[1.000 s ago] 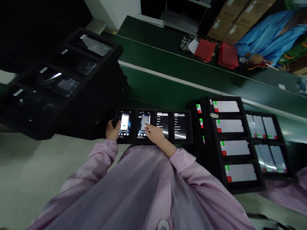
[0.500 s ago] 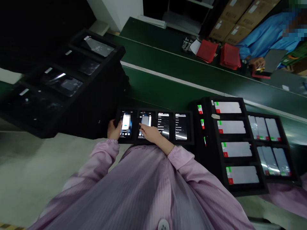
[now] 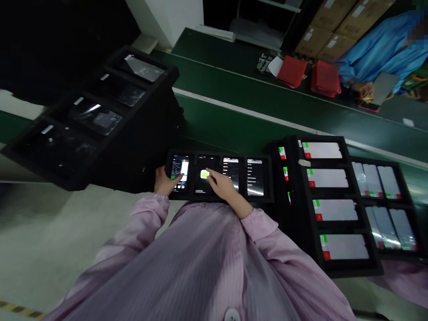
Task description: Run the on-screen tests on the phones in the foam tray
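A black foam tray (image 3: 271, 189) lies right in front of me, with several lit phones in a row in its slots. My left hand (image 3: 164, 182) is at the tray's left end, its fingers by the outer edge. Its thumb stretches over the leftmost phone (image 3: 179, 166), which shows a white pop-up. The second phone (image 3: 202, 186) has a dark screen with a light green and white icon. Over that icon is the outstretched index finger of my right hand (image 3: 222, 185); I cannot tell whether it touches. The third phone (image 3: 230, 166) and rightmost phone (image 3: 255, 178) display white text lists.
A tall stack of black trays (image 3: 133, 133) with film-covered devices stands left. Right are stacked trays (image 3: 337, 267) of phones with pale screens and red-green labels. Across the green bench (image 3: 227, 122), a co-worker in blue (image 3: 371, 49) handles a device near red folders (image 3: 292, 71).
The second phone's screen went from a pop-up to an icon on black. A dark list appeared on the leftmost phone beside its pop-up. My left thumb moved right across that screen.
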A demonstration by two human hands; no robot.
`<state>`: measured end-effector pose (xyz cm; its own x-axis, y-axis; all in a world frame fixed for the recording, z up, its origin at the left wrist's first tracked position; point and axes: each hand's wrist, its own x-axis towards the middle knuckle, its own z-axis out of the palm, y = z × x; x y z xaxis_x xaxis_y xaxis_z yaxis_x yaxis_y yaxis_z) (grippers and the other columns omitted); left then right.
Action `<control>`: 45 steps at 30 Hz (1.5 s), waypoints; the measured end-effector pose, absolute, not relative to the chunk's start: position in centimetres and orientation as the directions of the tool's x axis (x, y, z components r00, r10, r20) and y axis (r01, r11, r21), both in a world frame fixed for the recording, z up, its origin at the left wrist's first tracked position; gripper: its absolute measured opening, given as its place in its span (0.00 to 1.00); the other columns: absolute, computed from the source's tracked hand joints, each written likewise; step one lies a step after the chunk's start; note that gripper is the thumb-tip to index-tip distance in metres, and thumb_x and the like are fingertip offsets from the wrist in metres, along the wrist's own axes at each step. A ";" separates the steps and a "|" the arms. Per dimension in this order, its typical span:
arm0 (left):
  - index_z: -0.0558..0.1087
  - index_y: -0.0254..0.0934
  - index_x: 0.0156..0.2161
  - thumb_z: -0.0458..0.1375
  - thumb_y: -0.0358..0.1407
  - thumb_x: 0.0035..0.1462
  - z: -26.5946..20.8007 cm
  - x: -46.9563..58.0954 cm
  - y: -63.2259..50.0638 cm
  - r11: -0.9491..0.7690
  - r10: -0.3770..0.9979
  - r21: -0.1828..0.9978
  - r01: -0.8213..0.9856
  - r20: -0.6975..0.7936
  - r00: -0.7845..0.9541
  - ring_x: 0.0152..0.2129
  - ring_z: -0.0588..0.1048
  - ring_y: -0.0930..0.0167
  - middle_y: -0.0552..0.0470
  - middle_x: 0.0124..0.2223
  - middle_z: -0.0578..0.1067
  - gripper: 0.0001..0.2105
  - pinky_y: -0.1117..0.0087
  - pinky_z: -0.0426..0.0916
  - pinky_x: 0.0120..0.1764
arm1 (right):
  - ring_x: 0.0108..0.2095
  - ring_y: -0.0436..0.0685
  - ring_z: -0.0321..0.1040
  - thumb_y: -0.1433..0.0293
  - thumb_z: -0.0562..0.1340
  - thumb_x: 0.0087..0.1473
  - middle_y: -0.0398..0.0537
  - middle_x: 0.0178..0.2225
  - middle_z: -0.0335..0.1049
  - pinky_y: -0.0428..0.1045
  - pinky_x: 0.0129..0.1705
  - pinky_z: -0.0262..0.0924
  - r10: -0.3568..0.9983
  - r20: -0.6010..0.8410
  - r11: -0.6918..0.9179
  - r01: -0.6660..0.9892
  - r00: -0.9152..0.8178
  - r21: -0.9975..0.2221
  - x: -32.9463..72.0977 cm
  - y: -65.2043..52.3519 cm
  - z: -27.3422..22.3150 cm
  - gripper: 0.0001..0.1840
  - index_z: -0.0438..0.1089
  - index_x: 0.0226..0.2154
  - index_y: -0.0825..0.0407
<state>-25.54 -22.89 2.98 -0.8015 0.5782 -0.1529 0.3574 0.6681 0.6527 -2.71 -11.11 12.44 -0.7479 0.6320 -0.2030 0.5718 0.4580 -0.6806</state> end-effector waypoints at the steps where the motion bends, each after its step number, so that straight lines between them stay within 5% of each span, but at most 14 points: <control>1: 0.67 0.36 0.56 0.71 0.48 0.41 2.9 -25.6 -23.0 0.657 0.588 0.660 0.364 -0.146 -0.796 0.62 0.67 0.50 0.36 0.57 0.69 0.37 0.51 0.61 0.66 | 0.57 0.57 0.74 0.68 0.56 0.71 0.48 0.63 0.71 0.50 0.58 0.67 0.638 -0.197 0.448 0.567 -0.745 -0.691 -2.6 -11.1 12.3 0.15 0.75 0.52 0.48; 10: 0.70 0.39 0.53 0.61 0.46 0.54 1.7 -26.7 -23.3 0.628 0.575 0.704 0.332 -0.132 -0.808 0.60 0.69 0.53 0.40 0.52 0.72 0.23 0.51 0.61 0.65 | 0.54 0.58 0.77 0.68 0.58 0.69 0.46 0.61 0.73 0.53 0.56 0.70 0.701 -0.147 0.382 0.542 -0.698 -0.749 -1.8 -10.8 11.3 0.11 0.77 0.45 0.46; 17: 0.68 0.37 0.57 0.68 0.46 0.45 1.5 -26.2 -23.3 0.597 0.619 0.694 0.403 -0.078 -0.781 0.62 0.66 0.51 0.38 0.56 0.69 0.33 0.50 0.60 0.66 | 0.54 0.57 0.76 0.67 0.57 0.69 0.46 0.61 0.73 0.52 0.57 0.69 0.696 -0.134 0.392 0.530 -0.706 -0.752 -1.7 -10.8 10.9 0.11 0.76 0.45 0.46; 22: 0.69 0.39 0.55 0.63 0.45 0.52 1.5 -26.4 -23.4 0.607 0.605 0.695 0.385 -0.090 -0.792 0.61 0.68 0.54 0.40 0.54 0.70 0.26 0.51 0.59 0.66 | 0.53 0.58 0.77 0.67 0.57 0.69 0.47 0.60 0.74 0.52 0.56 0.70 0.693 -0.145 0.396 0.541 -0.706 -0.742 -1.7 -10.8 10.8 0.13 0.76 0.48 0.47; 29: 0.69 0.38 0.55 0.67 0.45 0.47 1.4 -26.4 -23.2 0.611 0.620 0.674 0.416 -0.080 -0.781 0.60 0.69 0.51 0.38 0.54 0.70 0.30 0.49 0.61 0.65 | 0.53 0.57 0.77 0.67 0.58 0.69 0.47 0.60 0.74 0.53 0.56 0.70 0.698 -0.114 0.406 0.522 -0.706 -0.750 -1.6 -10.7 10.3 0.11 0.76 0.45 0.46; 45: 0.71 0.39 0.53 0.59 0.45 0.54 1.7 -26.5 -23.2 0.612 0.585 0.705 0.357 -0.100 -0.805 0.59 0.70 0.53 0.38 0.52 0.72 0.23 0.49 0.61 0.65 | 0.55 0.57 0.76 0.67 0.56 0.69 0.45 0.61 0.73 0.52 0.57 0.70 0.676 -0.156 0.415 0.547 -0.720 -0.727 -1.9 -10.9 10.3 0.13 0.76 0.49 0.46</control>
<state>-26.51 -23.19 1.71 -0.8050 0.5848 -0.0999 0.3572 0.6123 0.7054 -1.89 -10.92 10.33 -0.7200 0.6762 -0.1556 0.5469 0.4149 -0.7272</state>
